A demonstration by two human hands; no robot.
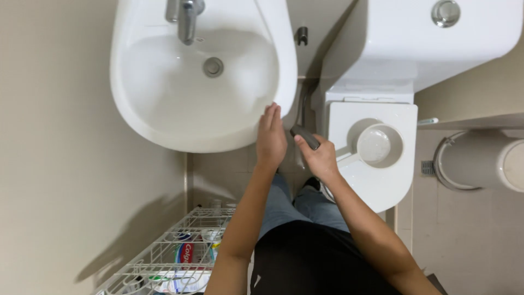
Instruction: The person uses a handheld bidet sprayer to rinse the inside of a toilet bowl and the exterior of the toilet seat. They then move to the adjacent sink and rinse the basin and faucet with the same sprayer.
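Note:
My left hand (pixel 270 139) rests flat with its fingers together against the right rim of the white sink (pixel 136 109). My right hand (pixel 321 158) grips a grey spray handle (pixel 305 136), whose hose runs up between the sink and the toilet. A white plastic dipper (pixel 376 145) sits on the closed toilet lid (pixel 382 186), its handle pointing toward my right hand.
A chrome tap (pixel 187 19) and the drain (pixel 213 66) are in the sink. The toilet tank (pixel 436 43) stands at top right. At right stands a white bin (pixel 480 161). A white wire rack (pixel 169 257) with toiletries stands below the sink.

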